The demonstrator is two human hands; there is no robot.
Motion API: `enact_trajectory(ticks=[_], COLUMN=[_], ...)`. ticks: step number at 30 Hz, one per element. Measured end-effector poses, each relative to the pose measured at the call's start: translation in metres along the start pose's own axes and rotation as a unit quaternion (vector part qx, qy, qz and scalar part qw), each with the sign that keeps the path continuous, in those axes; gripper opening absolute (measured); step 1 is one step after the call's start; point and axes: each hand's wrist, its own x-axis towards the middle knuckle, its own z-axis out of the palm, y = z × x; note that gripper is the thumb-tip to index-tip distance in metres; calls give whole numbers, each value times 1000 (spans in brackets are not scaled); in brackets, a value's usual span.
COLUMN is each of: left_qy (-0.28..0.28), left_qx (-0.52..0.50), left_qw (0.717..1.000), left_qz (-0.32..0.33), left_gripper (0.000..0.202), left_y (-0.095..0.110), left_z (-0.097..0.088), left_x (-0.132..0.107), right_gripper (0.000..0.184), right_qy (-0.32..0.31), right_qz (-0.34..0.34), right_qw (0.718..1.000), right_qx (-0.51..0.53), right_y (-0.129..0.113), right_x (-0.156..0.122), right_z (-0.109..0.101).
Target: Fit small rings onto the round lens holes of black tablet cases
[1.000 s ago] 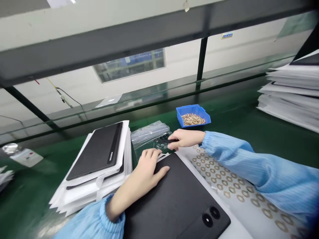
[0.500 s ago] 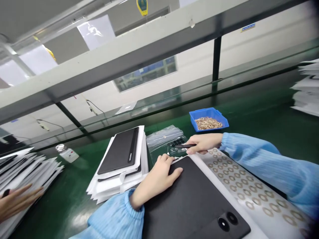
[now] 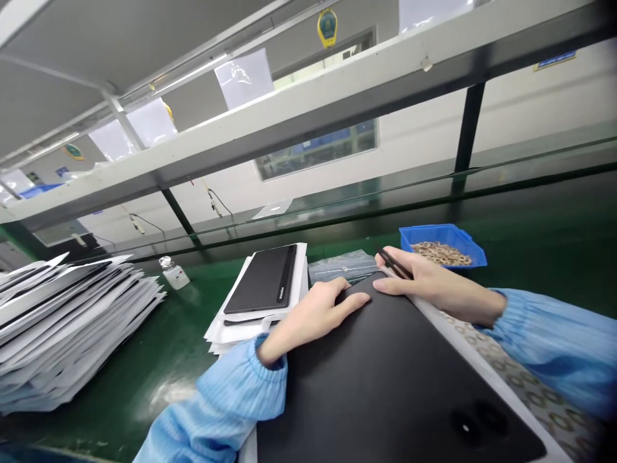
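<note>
Black tablet cover (image 3: 390, 379) fills most of my head-cam feed, lying flat on the green bench mat (image 3: 144, 366), with its two round openings (image 3: 477, 421) at the near end, pretty dim on my screen. My left hand (image 3: 313, 315) sits palm down near the cover's far edge, fingers spread and holding nothing. My right hand (image 3: 429, 283) rests right beside it on that same edge, fingers lightly curled around a pair of black tweezers (image 3: 395, 263). Can't tell where the tweezer tips are from here, since my fingers block part of them. Both arms are in ribbed light blue sleeves (image 3: 554, 347).

Along the cover's right edge, a white sheet (image 3: 525, 392) dotted with tan rings pokes out from underneath. Just past the far edge there's a clear plastic bag (image 3: 342, 267), and beyond the cover's far right corner sits a blue bin (image 3: 443, 236) full of loose tan rings (image 3: 441, 253). Left of the cover is a stack of white packaging (image 3: 255, 334) with a dark tablet case (image 3: 263, 280) on top. Further left of the cover, there's a small bottle (image 3: 173, 273) and a big pile of white flat packs (image 3: 72, 334).
</note>
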Motion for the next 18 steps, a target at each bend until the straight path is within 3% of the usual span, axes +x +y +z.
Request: enact_trajectory(ticks=[4,6,8,11,13,15,18], left_qy=[-21,5,66,175,221,232,206], left_qx=[-27,-45,-62,-79,-82,-84,-85], left_qw=[999,998,993,967,946,930,917], left_qz=[-9,-34,-79,-165,-223,-274,-331], left_gripper=[57,44,28,27,29,30,30], left_y=[-20,-45,-77,-132,-164,-188,-210], left_z=[-35,-55,-74,-91,-93,-88,-74], left_x=[-7,-9,-10,-5,-1,3,4], right_gripper=[32,29,26,26,25,21,17], right_qy=[119,144,143,90,34,-25,-128], right_qz=[8,33,55,93,127,138,75], right_qw=[990,982,978,981,984,988,987], right_qx=[68,114,143,144,119,65,-58], right_y=[6,12,21,35,41,44,44], right_x=[8,14,20,24,21,15,2], right_z=[-11,-19,-23,-13,3,23,48])
